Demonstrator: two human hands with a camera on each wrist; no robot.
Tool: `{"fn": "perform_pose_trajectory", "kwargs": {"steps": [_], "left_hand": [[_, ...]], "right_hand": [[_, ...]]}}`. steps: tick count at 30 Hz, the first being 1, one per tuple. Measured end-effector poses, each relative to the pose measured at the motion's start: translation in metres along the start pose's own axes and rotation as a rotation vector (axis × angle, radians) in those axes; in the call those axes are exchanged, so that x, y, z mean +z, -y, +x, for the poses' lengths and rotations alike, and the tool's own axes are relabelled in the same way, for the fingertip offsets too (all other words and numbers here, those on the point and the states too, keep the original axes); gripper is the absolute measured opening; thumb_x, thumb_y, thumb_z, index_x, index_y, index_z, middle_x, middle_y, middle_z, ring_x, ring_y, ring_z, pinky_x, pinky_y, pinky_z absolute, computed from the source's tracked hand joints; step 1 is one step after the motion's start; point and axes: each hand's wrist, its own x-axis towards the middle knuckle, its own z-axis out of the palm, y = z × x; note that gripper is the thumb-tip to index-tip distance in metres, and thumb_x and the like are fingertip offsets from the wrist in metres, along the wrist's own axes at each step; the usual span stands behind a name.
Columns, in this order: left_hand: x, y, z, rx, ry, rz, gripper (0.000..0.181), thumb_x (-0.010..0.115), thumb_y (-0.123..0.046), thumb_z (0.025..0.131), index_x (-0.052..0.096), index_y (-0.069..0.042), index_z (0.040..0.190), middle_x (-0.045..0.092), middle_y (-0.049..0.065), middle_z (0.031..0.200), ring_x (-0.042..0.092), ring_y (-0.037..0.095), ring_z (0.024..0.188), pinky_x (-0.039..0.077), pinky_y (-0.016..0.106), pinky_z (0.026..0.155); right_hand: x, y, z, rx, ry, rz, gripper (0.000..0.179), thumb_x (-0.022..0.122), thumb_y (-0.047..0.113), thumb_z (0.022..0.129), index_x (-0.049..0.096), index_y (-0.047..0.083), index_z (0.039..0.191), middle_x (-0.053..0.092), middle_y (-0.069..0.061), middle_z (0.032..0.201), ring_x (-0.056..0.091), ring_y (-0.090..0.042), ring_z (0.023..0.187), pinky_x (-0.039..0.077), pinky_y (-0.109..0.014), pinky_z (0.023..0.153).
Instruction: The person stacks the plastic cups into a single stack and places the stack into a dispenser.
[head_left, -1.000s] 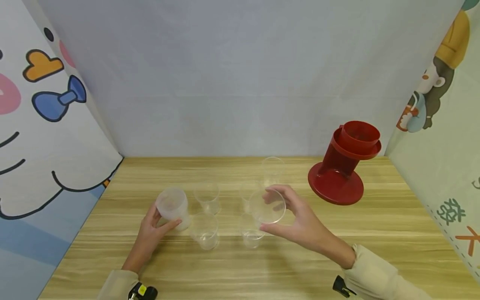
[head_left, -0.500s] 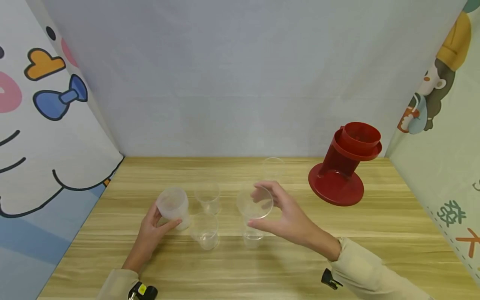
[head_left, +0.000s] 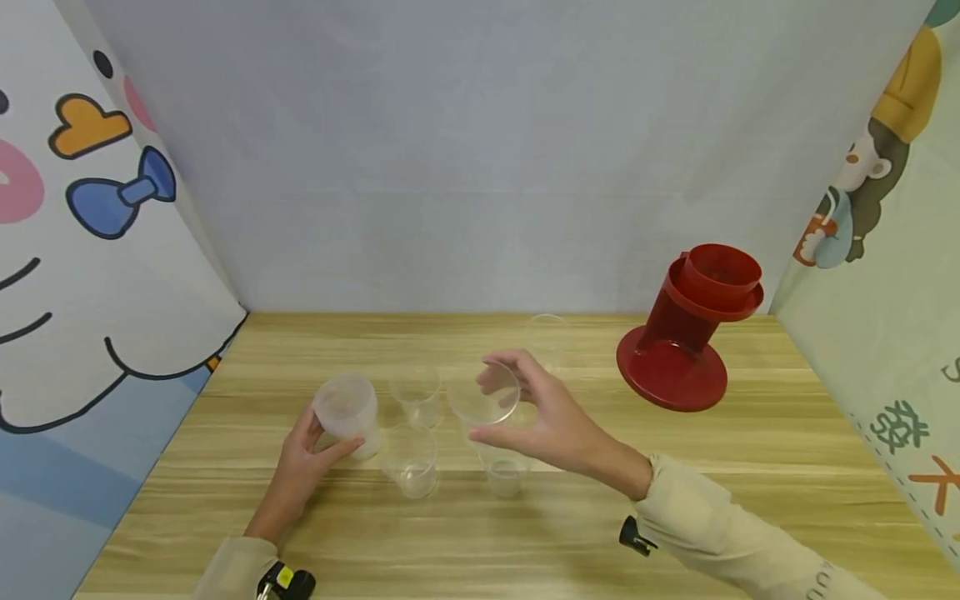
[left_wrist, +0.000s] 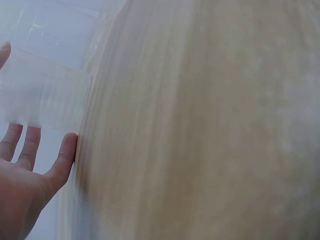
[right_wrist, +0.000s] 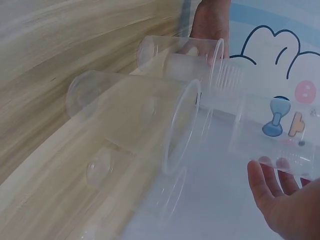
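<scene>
My left hand [head_left: 303,462] grips a stack of translucent plastic cups [head_left: 345,404] at the left of the group, its thumb on the near side. In the left wrist view the fingers touch the stack's ribbed wall [left_wrist: 50,95]. Held by my right hand [head_left: 555,429], a clear plastic cup [head_left: 480,404] hangs above the table, mouth up, between thumb and fingers. Beneath and beside it stand several clear cups, including a front left cup [head_left: 414,467], a back left cup [head_left: 416,404] and a front right cup [head_left: 505,477]. The right wrist view shows a large clear cup [right_wrist: 130,110] nearby.
A red plastic stand [head_left: 675,367] with a ringed holder on top is at the back right. One more clear cup [head_left: 547,337] stands near the table's back edge. Printed cloth walls [head_left: 480,192] enclose the wooden table [head_left: 420,550] behind and at both sides.
My right hand has moved left with the clear cup, from right of the front right cup to the gap between the two columns of cups. The left hand has stayed put.
</scene>
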Motion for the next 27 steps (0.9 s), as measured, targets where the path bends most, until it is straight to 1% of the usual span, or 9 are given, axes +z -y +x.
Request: {"fn": "perform_pose_trajectory", "kwargs": {"steps": [4,11,16,18,21,23,25,27], "left_hand": [[0.000,0.001,0.000,-0.001,-0.001,0.000,0.081,0.073,-0.015,0.084,0.026,-0.025,0.149,0.042,0.006,0.139,0.039,0.007,0.125,0.037,0.015,0.093],[0.000,0.003,-0.001,-0.009,-0.003,-0.004,0.082,0.074,-0.015,0.084,0.026,-0.023,0.149,0.042,0.005,0.139,0.038,0.007,0.126,0.036,0.016,0.093],[0.000,0.005,0.000,-0.007,-0.004,-0.005,0.081,0.074,-0.015,0.084,0.026,-0.024,0.149,0.042,0.004,0.139,0.037,0.010,0.127,0.035,0.016,0.095],[-0.001,0.005,0.001,-0.012,-0.002,-0.002,0.082,0.074,-0.016,0.084,0.026,-0.024,0.149,0.042,0.004,0.140,0.037,0.012,0.129,0.035,0.022,0.098],[-0.001,0.006,0.002,-0.015,0.004,-0.011,0.083,0.074,-0.016,0.083,0.025,-0.025,0.150,0.040,0.006,0.142,0.034,0.019,0.132,0.031,0.037,0.104],[-0.001,0.007,0.003,-0.014,0.006,-0.021,0.084,0.075,-0.016,0.083,0.025,-0.024,0.150,0.039,0.008,0.143,0.032,0.022,0.133,0.028,0.047,0.105],[-0.001,0.008,0.004,-0.013,0.008,-0.025,0.085,0.075,-0.016,0.083,0.024,-0.024,0.150,0.039,0.009,0.144,0.031,0.024,0.134,0.026,0.051,0.106],[-0.002,0.009,0.004,-0.015,0.008,-0.023,0.085,0.075,-0.017,0.082,0.025,-0.025,0.150,0.039,0.009,0.144,0.032,0.024,0.134,0.027,0.052,0.105]], "right_hand": [[0.004,0.002,0.005,-0.001,0.010,0.001,0.067,0.082,0.019,0.075,0.044,0.016,0.131,0.058,0.001,0.118,0.056,-0.019,0.110,0.044,-0.045,0.094],[0.009,-0.001,0.014,0.014,0.015,-0.009,0.069,0.082,0.018,0.074,0.044,0.015,0.131,0.059,0.001,0.117,0.056,-0.016,0.110,0.044,-0.038,0.093],[0.012,-0.001,0.021,0.004,0.034,-0.001,0.069,0.081,0.018,0.075,0.043,0.015,0.133,0.057,0.000,0.118,0.055,-0.017,0.110,0.043,-0.040,0.095],[0.013,-0.001,0.024,0.002,0.044,0.005,0.069,0.081,0.018,0.076,0.043,0.014,0.133,0.057,-0.002,0.118,0.055,-0.017,0.110,0.044,-0.042,0.094],[0.014,-0.001,0.031,-0.001,0.061,0.009,0.068,0.080,0.018,0.077,0.042,0.014,0.134,0.056,-0.005,0.119,0.055,-0.017,0.110,0.045,-0.043,0.092],[0.014,0.000,0.035,-0.003,0.071,0.017,0.068,0.079,0.019,0.078,0.042,0.013,0.134,0.055,-0.006,0.120,0.055,-0.018,0.110,0.046,-0.044,0.090],[0.015,0.001,0.039,-0.004,0.079,0.017,0.068,0.079,0.020,0.078,0.042,0.013,0.134,0.055,-0.005,0.119,0.054,-0.018,0.110,0.047,-0.043,0.090],[0.016,0.003,0.042,-0.003,0.085,0.012,0.068,0.078,0.022,0.078,0.042,0.013,0.134,0.055,-0.003,0.118,0.054,-0.018,0.110,0.047,-0.042,0.089]]}}
